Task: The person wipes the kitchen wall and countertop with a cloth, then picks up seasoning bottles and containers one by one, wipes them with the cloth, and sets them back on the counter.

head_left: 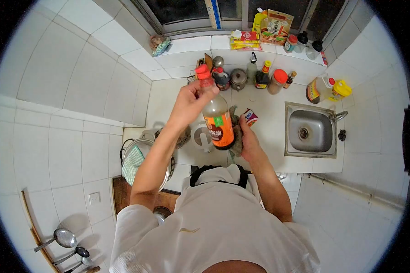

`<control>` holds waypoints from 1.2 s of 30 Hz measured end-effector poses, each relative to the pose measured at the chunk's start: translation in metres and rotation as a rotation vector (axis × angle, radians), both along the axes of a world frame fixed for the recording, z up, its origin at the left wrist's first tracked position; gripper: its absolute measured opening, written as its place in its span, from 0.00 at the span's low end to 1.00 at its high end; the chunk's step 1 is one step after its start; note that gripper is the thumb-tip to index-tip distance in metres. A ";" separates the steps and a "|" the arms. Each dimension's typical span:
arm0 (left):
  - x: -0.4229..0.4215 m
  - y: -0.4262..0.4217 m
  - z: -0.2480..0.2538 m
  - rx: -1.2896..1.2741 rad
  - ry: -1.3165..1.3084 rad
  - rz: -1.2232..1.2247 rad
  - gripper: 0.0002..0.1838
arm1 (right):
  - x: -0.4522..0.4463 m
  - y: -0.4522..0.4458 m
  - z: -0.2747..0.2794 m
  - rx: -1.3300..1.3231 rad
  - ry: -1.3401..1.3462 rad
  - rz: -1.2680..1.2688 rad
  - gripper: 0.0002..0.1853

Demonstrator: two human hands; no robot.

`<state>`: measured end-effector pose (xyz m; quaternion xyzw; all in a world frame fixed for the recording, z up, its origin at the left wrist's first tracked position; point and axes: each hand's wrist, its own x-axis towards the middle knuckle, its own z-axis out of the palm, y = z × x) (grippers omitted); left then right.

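Note:
My left hand [190, 102] is closed round the neck of a bottle [219, 129] with a red cap and an orange label, held tilted over the counter. My right hand [249, 139] grips a grey-brown cloth [237, 142] beside the bottle's lower part. A small red and purple packet [250, 117] shows at the fingertips of this hand; how it is held is partly hidden. Below the bottle, a round whitish item with a handle [200, 136] lies on the white counter [269, 132].
A steel sink [310, 132] is at the right. Several seasoning bottles and jars [278, 82] line the back wall, with more items on the window ledge [191, 44]. A pot [143, 146] with a checked cloth [133, 164] stands at the left. Ladles [64, 238] hang lower left.

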<state>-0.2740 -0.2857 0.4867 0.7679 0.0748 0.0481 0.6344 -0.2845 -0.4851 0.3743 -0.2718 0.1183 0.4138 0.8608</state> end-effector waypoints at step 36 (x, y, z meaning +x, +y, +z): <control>-0.069 0.000 0.008 1.220 -0.888 0.018 0.23 | -0.002 -0.036 -0.046 -0.270 -0.040 -0.097 0.25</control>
